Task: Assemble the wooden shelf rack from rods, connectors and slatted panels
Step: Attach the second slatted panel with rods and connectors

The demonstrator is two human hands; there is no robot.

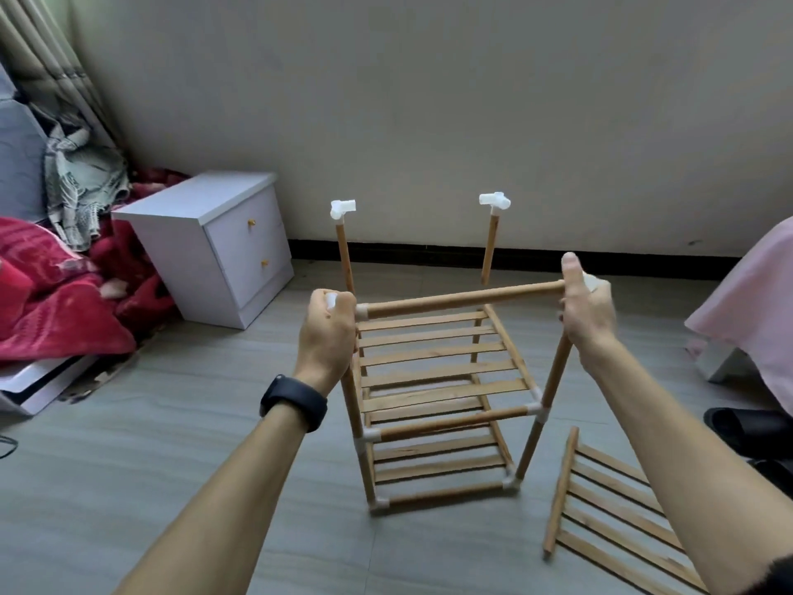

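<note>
Lighting: soft, even daylight; faint shadows on floor (214,487). Wide-angle bowing at edges; slight overall softness.

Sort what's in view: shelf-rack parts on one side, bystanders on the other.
For the job: half-built wooden rack; top front rod, held at both ends; two white connectors on the rear posts; spare slatted panel on the floor.

Lying about: white nightstand; red blanket; black slipper.

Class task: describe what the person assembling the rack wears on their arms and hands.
Both forearms are bare, with no sleeves or gloves in view. The left wrist carries a black band, like a fitness tracker. The left hand and right hand show no rings.
</note>
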